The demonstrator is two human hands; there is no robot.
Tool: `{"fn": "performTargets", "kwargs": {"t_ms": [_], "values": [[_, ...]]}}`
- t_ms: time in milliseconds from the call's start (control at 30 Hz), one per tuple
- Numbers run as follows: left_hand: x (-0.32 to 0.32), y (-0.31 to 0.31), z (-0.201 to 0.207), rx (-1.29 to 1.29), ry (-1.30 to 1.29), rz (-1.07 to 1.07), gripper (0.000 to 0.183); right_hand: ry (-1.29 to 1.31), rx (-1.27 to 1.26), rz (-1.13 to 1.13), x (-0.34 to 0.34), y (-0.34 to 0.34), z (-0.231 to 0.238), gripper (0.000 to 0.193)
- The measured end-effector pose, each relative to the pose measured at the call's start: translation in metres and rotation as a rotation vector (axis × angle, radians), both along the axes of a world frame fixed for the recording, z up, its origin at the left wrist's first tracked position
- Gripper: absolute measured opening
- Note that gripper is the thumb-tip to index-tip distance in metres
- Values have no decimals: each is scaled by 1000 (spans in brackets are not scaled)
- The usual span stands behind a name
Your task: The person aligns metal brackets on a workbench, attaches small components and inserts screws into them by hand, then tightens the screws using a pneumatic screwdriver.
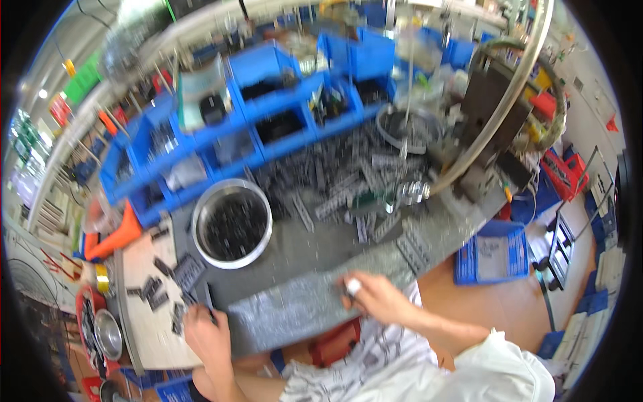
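My left hand point(207, 333) is closed around a thin dark strip-like part point(210, 296), at the table's near left edge. Loose dark flat parts point(189, 271) lie just beyond that hand. Over the clear plastic sheet point(288, 301) along the front of the table, my right hand point(380, 299) has its fingers curled together. One of its fingers wears a white wrap point(353, 287). Anything between those fingers is too small and blurred to make out. A round metal bowl point(266, 234) full of small dark pieces stands beyond my hands.
A pile of dark slotted strips point(335, 191) covers the back of the table. Blue parts bins point(271, 100) rise behind it. A machine with a curved hose point(502, 110) stands at right; a blue crate point(492, 254) sits on the floor. An orange-handled tool point(117, 234) lies far left.
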State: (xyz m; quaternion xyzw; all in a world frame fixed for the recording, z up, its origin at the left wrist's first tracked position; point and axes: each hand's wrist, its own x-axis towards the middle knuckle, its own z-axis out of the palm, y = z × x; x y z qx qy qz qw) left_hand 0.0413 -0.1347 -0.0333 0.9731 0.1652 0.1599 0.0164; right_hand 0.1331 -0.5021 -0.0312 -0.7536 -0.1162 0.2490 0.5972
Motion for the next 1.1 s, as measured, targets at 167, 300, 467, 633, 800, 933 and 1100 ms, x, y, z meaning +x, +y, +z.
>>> {"fn": "performTargets", "kwargs": {"t_ms": [167, 300, 467, 633, 800, 933, 1100], "values": [[19, -15, 5, -89, -112, 29, 24, -194, 177, -70, 6, 15, -27, 34], [17, -19, 7, -77, -46, 96, 19, 91, 40, -71, -3, 11, 4, 33], [2, -15, 9, -145, -25, 57, 20, -42, 105, -120, -16, 13, -5, 25], [12, -32, 14, -166, -57, -11, 34, 51, 231, -261, -19, 13, -11, 18], [24, -45, 18, -166, 21, 162, 47, 65, 260, -263, -20, 18, -10, 17], [30, -48, 20, -193, 84, 186, 36, 38, 268, -302, -21, 16, -14, 17], [-9, -103, 30, -1185, -42, 130, 26, 106, 325, -320, -31, 15, 6, 18]]}}
